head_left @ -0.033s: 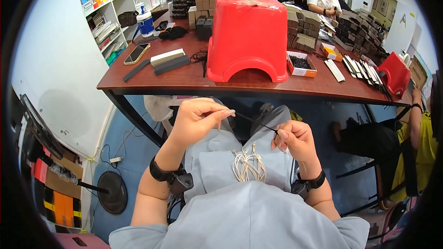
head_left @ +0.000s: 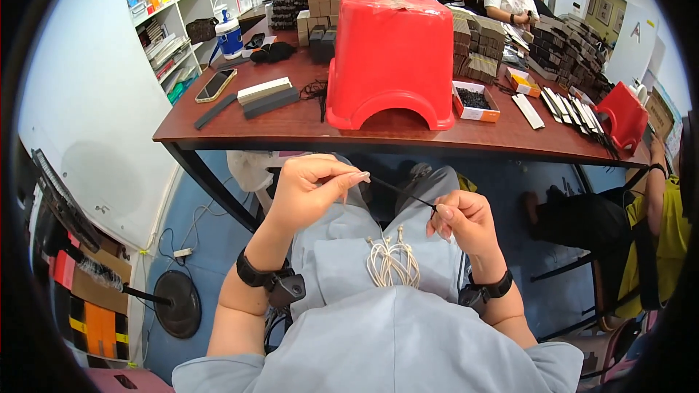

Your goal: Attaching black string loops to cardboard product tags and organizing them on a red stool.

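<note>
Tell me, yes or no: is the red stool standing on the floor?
No, the red stool sits upside-up on the brown table, above the hands.

A phone [head_left: 215,85] with a dark screen is lying near the desk's [head_left: 306,127] left edge, and tan boxes [head_left: 324,1] are standing stacked toward its far edge. A small red-and-white open box [head_left: 475,100] is sitting just right of the red stool [head_left: 391,51], with an orange-edged box [head_left: 524,82] lying beyond it and dark packages [head_left: 564,47] piling up toward the far right corner.
</note>
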Motion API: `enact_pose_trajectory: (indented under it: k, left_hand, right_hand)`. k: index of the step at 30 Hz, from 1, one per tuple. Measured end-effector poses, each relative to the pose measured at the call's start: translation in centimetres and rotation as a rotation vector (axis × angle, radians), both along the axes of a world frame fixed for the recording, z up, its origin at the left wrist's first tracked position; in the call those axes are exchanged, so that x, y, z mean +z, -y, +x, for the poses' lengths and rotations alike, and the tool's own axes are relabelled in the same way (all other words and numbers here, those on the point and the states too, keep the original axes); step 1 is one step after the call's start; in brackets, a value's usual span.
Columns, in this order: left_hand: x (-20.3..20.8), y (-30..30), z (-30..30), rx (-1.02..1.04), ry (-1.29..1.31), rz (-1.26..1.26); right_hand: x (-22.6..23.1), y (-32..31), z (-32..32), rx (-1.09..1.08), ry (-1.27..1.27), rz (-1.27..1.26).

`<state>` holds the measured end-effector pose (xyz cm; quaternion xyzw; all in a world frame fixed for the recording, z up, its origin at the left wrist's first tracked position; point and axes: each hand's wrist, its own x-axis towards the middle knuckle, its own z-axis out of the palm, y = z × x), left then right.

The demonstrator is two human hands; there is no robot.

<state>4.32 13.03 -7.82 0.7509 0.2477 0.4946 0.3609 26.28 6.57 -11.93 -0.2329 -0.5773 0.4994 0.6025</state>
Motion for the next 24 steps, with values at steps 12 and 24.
enact_pose_trajectory:
  k: [12,24]
  left_hand:
    - [0.0,0.2,2.7,-0.318,-0.371,0.061]
    - [-1.6,-2.0,4.2,-0.205,-0.452,-0.295]
  right_hand:
    - [-2.6,-1.9,3.6,-0.411,0.653,-0.114]
    - [-1.6,-2.2,-2.2,0.092,0.128,-0.571]
